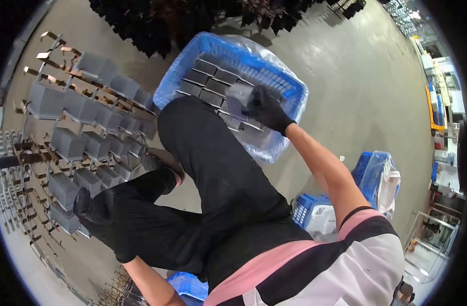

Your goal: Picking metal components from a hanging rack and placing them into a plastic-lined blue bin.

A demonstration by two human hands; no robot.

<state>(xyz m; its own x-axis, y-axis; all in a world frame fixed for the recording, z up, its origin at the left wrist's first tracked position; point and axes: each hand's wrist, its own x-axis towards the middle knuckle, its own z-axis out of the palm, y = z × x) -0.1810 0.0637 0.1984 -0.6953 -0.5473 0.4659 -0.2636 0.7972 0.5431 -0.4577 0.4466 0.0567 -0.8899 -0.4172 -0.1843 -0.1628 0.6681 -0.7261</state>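
My right hand (266, 109), in a black glove, is closed on a grey heat sink (237, 97), slightly blurred. It holds the piece over a blue plastic basket (192, 48) lined with clear film. Inside the basket lie rows of dark finned heat sinks (208, 67). My left hand (103, 219), also black-gloved, is at the lower left beside a hanging rack (32, 158). Grey finned heat sinks (68, 143) sit on its hooks, the lower ones closest to that hand. Its fingers blend into my dark trousers, and whether they grip anything is unclear.
My bent knee (185, 115) overlaps the basket's near left side. Dark hanging parts (136, 23) fill the far edge. Film-lined blue baskets (315, 211) stand on the floor to the right, beyond my right arm. A blue bag (190, 285) lies below my leg.
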